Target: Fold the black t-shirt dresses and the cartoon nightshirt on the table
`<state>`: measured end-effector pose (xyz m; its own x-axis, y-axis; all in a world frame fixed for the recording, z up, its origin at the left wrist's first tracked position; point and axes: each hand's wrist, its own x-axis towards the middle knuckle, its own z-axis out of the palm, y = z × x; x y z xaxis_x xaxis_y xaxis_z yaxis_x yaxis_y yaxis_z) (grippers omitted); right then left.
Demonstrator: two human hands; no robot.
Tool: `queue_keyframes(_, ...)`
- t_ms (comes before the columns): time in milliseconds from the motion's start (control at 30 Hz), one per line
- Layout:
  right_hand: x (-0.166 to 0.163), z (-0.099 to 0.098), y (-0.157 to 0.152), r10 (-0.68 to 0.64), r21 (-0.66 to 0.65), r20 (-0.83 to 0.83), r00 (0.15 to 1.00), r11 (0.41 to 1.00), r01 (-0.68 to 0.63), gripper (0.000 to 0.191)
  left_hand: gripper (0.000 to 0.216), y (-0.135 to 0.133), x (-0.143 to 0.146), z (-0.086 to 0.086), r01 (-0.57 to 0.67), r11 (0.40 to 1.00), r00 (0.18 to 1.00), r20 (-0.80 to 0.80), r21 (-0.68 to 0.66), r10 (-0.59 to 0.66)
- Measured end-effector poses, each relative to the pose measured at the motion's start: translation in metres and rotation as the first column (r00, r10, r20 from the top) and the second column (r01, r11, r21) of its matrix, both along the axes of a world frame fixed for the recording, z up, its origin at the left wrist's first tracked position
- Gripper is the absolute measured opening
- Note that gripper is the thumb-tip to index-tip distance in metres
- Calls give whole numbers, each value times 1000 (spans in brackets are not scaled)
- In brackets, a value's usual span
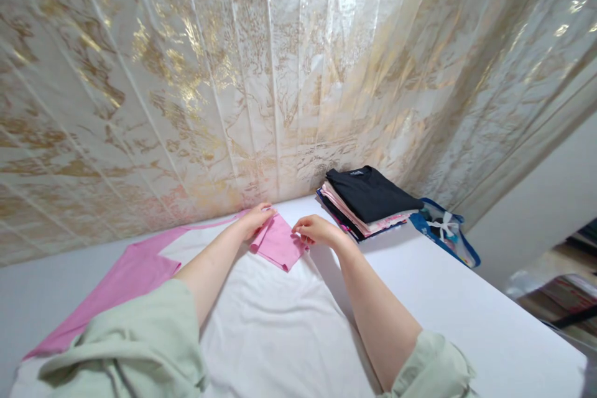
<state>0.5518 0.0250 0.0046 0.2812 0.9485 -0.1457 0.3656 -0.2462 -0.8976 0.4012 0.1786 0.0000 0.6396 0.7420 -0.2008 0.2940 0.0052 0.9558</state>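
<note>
A white shirt (275,329) with pink sleeves lies spread on the white table in front of me. One pink sleeve (135,273) stretches out to the left, while the other sleeve (280,242) is folded in over the shirt's upper part. My left hand (259,219) holds the folded sleeve at its upper left edge, its fingertips partly hidden by the cloth. At that sleeve's right edge, my right hand (318,230) pinches the fabric between thumb and fingers.
A stack of folded clothes (347,205) with a black T-shirt (373,193) on top stands at the back right. Beside it lies a blue-trimmed clear bag (448,233) with items inside. A gold-patterned curtain (280,74) hangs along the back edge of the table (448,305).
</note>
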Motion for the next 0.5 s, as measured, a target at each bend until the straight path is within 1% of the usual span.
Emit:
queue_keyframes(67,-6,3,-4,101,-142,-9,995,985,-101,12,46,-3,5,-1,-2,993,1000,-5,120,2)
queue_keyframes(133,-12,6,-7,161,-263,-12,987,952,-159,14,39,-5,10,-3,13,975,1000,-9,223,-11)
queue_keyframes(167,-13,7,-8,171,-296,-9,985,941,-166,14,33,-6,13,-4,20,964,1000,-15,265,-17)
queue_keyframes(233,-13,8,-9,163,-314,4,987,937,-154,15,23,-7,15,-6,31,941,999,-41,338,-19)
queue_keyframes(267,-12,8,-9,156,-316,17,988,938,-142,16,22,-6,16,-6,34,928,998,-58,370,-13)
queue_keyframes(333,-8,8,-8,117,-297,64,991,950,-93,18,28,-3,15,-6,28,902,995,-102,432,18)
queue_keyframes(400,-2,7,-6,52,-253,127,991,967,-18,20,35,2,11,-4,7,871,984,-157,492,81)
queue_keyframes(500,1,7,-4,-26,-216,206,978,974,72,18,48,7,0,1,0,830,942,-278,557,186)
